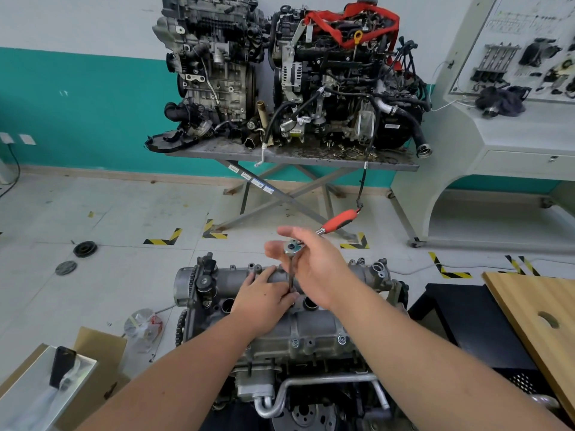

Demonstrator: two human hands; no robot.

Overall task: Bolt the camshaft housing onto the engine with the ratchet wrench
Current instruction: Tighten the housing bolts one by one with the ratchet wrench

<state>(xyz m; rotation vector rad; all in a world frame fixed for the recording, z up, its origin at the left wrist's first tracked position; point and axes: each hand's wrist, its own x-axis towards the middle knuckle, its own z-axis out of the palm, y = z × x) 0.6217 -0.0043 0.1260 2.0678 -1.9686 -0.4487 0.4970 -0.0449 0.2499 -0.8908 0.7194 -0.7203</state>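
Ratchet wrench [339, 220] lies against right hand [314, 269], fingers straight; left hand [264, 298] seemingly pinches its extension [291, 275].

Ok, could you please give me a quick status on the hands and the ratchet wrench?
Left hand holds extension bar low on camshaft housing. Right hand, fingers straight, against ratchet wrench head. Nothing blocking.

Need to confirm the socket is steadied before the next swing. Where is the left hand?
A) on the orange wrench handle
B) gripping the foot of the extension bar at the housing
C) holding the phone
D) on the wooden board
B: the left hand pinches the lower end of the extension bar against the camshaft housing; the right hand lies open at the head of the ratchet wrench.
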